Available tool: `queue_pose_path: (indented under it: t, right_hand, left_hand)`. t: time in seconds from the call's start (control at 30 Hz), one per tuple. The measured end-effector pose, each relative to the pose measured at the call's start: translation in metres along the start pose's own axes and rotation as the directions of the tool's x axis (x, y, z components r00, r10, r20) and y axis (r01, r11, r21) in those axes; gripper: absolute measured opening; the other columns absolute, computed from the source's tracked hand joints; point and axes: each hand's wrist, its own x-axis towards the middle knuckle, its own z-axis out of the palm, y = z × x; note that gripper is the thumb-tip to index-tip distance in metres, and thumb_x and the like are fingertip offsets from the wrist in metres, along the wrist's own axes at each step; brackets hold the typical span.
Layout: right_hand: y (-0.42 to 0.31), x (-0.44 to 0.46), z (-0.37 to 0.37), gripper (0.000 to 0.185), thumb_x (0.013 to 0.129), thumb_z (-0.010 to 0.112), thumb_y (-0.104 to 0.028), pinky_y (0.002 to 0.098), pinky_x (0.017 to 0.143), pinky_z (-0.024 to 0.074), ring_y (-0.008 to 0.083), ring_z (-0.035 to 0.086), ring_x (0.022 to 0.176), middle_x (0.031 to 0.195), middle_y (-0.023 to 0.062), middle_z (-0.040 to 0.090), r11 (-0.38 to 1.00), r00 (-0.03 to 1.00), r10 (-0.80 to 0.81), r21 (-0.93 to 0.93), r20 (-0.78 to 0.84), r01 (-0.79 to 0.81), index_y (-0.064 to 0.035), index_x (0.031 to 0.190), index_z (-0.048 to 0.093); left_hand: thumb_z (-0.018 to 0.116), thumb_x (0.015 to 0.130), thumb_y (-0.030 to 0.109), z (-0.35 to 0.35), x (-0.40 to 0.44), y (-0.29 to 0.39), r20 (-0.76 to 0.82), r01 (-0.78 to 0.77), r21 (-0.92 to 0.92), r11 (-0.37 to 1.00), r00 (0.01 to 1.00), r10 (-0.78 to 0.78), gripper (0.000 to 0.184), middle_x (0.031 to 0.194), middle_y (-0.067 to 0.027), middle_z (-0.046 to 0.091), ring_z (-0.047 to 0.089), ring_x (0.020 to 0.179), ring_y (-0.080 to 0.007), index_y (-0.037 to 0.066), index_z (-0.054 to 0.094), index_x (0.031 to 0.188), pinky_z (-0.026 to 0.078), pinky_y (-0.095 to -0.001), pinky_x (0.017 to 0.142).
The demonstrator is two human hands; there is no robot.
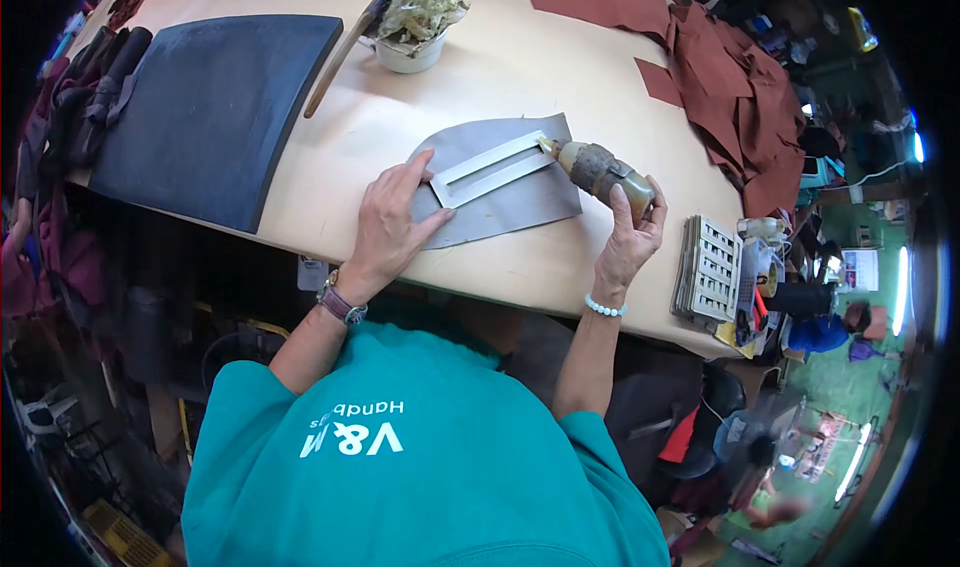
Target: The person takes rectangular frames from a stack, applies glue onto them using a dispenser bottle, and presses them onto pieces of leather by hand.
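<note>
A grey leather-like piece (500,217) with a curved far edge lies flat on the table. On top of it sits a pale rectangular frame (490,179) with a long slot in its middle. My left hand (393,212) has its fingers spread, with index finger and thumb resting at the frame's left end. My right hand (633,229) grips an amber squeeze bottle (600,170), wrapped round its middle in something dark and crusty. The bottle is tilted, and its narrow nozzle meets or nearly meets the frame's right end.
A dark slab (215,117) covers the table's left side. Behind stand a white pot (410,55) heaped with crusted yellowish material and a wooden-handled brush or stick (335,72). Reddish-brown sheets (725,97) lie at right, above a stack of slotted plates (710,269) at the edge.
</note>
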Motion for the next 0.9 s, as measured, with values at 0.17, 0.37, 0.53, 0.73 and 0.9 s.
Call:
queue_pose_path:
  t: [0.17, 0.37, 0.53, 0.73, 0.9]
  right_hand:
    - [0.005, 0.001, 0.001, 0.048, 0.079, 0.073, -0.004, 0.0277, 0.088, 0.0472, 0.0164, 0.057, 0.096, 0.106, 0.0101, 0.056, 0.999, 1.000, -0.012, -0.036, -0.001, 0.012, 0.0035, 0.119, 0.049]
    - [0.004, 0.004, 0.004, 0.045, 0.078, 0.074, -0.005, 0.0279, 0.087, 0.0482, 0.0167, 0.057, 0.096, 0.105, 0.0108, 0.056, 0.999, 0.999, 0.001, -0.046, -0.048, -0.003, 0.0044, 0.116, 0.051]
    - [0.011, 0.008, 0.002, 0.044, 0.077, 0.074, -0.006, 0.0279, 0.086, 0.0486, 0.0166, 0.057, 0.094, 0.105, 0.0115, 0.057, 0.999, 0.998, -0.009, -0.035, -0.068, 0.007, 0.0049, 0.114, 0.052]
    - [0.014, 0.011, 0.000, 0.045, 0.077, 0.075, -0.006, 0.0280, 0.087, 0.0484, 0.0166, 0.058, 0.093, 0.104, 0.0111, 0.058, 0.999, 0.998, -0.014, -0.039, -0.066, 0.012, 0.0051, 0.114, 0.052]
    - [0.013, 0.013, -0.003, 0.046, 0.077, 0.074, -0.004, 0.0271, 0.088, 0.0479, 0.0161, 0.057, 0.096, 0.106, 0.0106, 0.057, 0.998, 1.000, -0.031, -0.049, -0.006, 0.030, 0.0044, 0.117, 0.051]
  left_hand:
    - [0.077, 0.066, 0.012, 0.000, 0.000, -0.001, -0.008, -0.010, -0.001, 1.000, 1.000, 0.010, 0.076, 0.100, -0.0117, 0.062, 0.058, 0.095, -0.0254, 0.004, 0.044, 0.134, 0.044, -0.0363, 0.085]
    - [0.077, 0.066, 0.012, 0.000, 0.000, 0.000, -0.003, -0.004, -0.002, 1.000, 1.000, 0.004, 0.076, 0.100, -0.0117, 0.062, 0.057, 0.096, -0.0257, 0.004, 0.044, 0.134, 0.044, -0.0368, 0.086]
    - [0.077, 0.066, 0.012, 0.001, 0.000, -0.002, -0.001, -0.001, -0.004, 1.000, 1.000, 0.001, 0.076, 0.100, -0.0113, 0.062, 0.057, 0.096, -0.0255, 0.005, 0.044, 0.134, 0.043, -0.0368, 0.087]
    - [0.076, 0.066, 0.013, 0.000, 0.000, 0.000, 0.004, 0.012, -0.025, 1.000, 1.000, -0.012, 0.072, 0.098, -0.0113, 0.061, 0.055, 0.098, -0.0281, 0.002, 0.045, 0.130, 0.042, -0.0387, 0.086]
    - [0.076, 0.066, 0.012, 0.001, 0.000, -0.001, 0.003, 0.007, -0.016, 1.000, 1.000, -0.007, 0.073, 0.098, -0.0115, 0.061, 0.056, 0.097, -0.0274, 0.003, 0.045, 0.131, 0.042, -0.0380, 0.086]
